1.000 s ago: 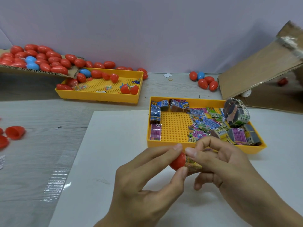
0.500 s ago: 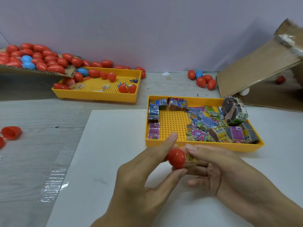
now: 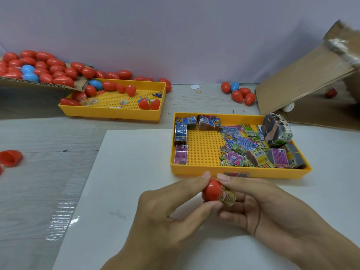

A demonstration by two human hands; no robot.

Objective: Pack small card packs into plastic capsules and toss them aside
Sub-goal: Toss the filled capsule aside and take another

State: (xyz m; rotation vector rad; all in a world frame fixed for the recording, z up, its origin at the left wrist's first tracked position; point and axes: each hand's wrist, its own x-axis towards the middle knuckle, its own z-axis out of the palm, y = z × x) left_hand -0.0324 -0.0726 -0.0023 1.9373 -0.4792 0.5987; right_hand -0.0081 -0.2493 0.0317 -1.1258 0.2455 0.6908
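Compared with a second ago, the card pack [image 3: 228, 197] sits deeper in the red capsule half [image 3: 211, 190], so only its end sticks out; seating looks nearly done, and the capsule probably needs its other half next. The left hand [image 3: 171, 213] pinches the capsule half, and the right hand [image 3: 259, 207] grips the pack, pressing it in. Just beyond the hands, a yellow tray [image 3: 239, 174] holds loose and bundled packs. Far beyond the left hand, another tray [image 3: 111, 114] holds capsules.
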